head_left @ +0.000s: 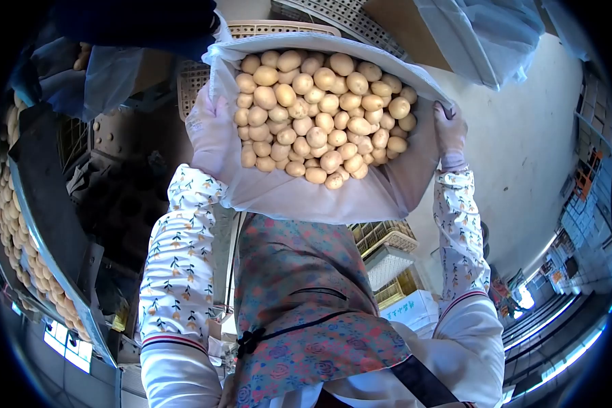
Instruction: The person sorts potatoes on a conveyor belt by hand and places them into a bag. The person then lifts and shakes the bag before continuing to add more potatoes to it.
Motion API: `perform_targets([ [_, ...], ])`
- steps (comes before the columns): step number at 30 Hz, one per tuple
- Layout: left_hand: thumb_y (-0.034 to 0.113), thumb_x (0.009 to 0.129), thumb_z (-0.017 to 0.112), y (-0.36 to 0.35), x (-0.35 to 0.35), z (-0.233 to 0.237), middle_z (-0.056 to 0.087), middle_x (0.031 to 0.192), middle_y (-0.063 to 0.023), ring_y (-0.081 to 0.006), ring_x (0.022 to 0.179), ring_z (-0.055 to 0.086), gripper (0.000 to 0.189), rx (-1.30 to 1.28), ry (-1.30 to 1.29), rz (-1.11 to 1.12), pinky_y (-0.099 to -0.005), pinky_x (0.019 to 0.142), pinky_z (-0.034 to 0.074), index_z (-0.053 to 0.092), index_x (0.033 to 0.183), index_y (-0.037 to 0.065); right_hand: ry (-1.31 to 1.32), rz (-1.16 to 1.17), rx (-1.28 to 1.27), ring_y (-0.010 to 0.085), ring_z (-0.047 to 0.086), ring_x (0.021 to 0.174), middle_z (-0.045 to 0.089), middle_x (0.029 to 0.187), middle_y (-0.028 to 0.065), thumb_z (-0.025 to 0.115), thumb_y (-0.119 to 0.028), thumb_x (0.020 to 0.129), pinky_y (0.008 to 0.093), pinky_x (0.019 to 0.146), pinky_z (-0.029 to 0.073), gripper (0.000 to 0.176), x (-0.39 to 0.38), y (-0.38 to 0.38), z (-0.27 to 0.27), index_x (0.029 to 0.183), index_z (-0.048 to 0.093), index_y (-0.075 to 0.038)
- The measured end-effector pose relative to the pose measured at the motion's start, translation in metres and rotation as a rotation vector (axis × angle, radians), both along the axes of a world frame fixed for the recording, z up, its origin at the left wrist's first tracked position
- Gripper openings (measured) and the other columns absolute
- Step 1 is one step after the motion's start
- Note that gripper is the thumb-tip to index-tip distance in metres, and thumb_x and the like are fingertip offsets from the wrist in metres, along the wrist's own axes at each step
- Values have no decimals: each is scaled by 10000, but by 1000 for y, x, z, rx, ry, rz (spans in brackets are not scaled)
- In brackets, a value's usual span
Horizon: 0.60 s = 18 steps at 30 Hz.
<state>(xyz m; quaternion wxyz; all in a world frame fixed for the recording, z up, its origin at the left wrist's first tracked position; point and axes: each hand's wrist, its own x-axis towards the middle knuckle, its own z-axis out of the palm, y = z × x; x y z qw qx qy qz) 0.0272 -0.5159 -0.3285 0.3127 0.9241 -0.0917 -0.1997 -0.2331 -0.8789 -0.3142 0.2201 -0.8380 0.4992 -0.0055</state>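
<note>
A white translucent plastic liner spreads wide in front of me, with many small round yellow potatoes heaped inside. My left hand, in a pale glove, is closed on the liner's left edge. On the opposite side my right hand, also gloved, grips the upper right edge in a fist. The liner is stretched between the two hands, and its near side sags toward my apron. Whatever supports the potatoes from below is hidden.
To the left, a metal-edged conveyor or sorting table carries more potatoes. A dark blue sleeve of another person reaches in at top left. Plastic crates stand beneath on the right, near a white printed box. Another lined carton is at top right.
</note>
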Motion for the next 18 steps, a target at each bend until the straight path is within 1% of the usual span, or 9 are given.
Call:
perform_targets([
  [1,193,879,618,2,2,-1,681,1029,-161,-314,957,665,353,17,8,2,-384,839,509,579,1210,79,-13,3,12,339,678,871,698,901,183,660,-327,860,406,789,510,327,1,1,1,1042,679,-56],
  [5,168,875,624,7,3,-9,686,1026,-145,-290,966,668,372,-90,-4,-17,-366,863,504,564,1230,74,-73,-126,176,353,642,998,661,1088,223,668,-349,858,422,861,489,442,-12,12,7,1193,613,-66],
  [7,189,876,633,13,-10,-3,642,1113,-189,-318,1029,635,443,-247,13,-18,-388,898,486,518,1274,31,-170,-185,302,368,612,1073,619,1183,254,669,-358,857,432,900,474,519,-50,37,10,1278,562,-75],
  [9,210,876,643,23,-24,9,598,1200,-232,-345,1092,601,523,-410,12,-12,-411,933,469,473,1318,-12,213,-162,266,404,576,1108,583,1210,284,668,-369,852,450,933,457,603,-98,77,25,1342,500,-58],
  [10,242,874,656,39,-42,13,591,1207,-223,-328,1104,591,555,-322,47,-62,-408,934,467,464,1322,-23,184,-120,240,434,596,1024,613,1132,278,667,-375,849,469,913,467,588,-134,101,19,1295,530,-17],
  [12,308,870,681,95,-105,16,576,1221,-205,-294,1128,570,625,-137,112,-160,-402,937,465,447,1331,-44,434,-248,396,389,638,923,658,1018,219,671,-374,858,448,793,536,532,-167,141,25,1240,583,-15],
  [13,340,867,693,113,-122,20,569,1229,-196,-278,1140,559,663,-40,141,-207,-399,938,463,438,1335,-54,338,-453,599,350,650,902,664,988,190,669,-379,863,425,748,549,509,-166,149,26,1226,599,-29],
  [15,404,877,670,122,-132,31,608,1146,-182,-266,1038,618,671,18,668,111,-371,864,500,468,1303,-73,117,-857,1004,272,674,859,675,928,134,666,-389,874,380,659,574,466,-160,161,22,1198,630,-57],
  [18,445,890,639,116,-129,27,652,1028,-162,-231,879,673,623,14,1180,378,-343,764,527,532,1244,-56,138,-896,1018,184,638,627,665,850,79,628,-397,905,280,491,525,429,-161,161,16,1173,638,-63],
])
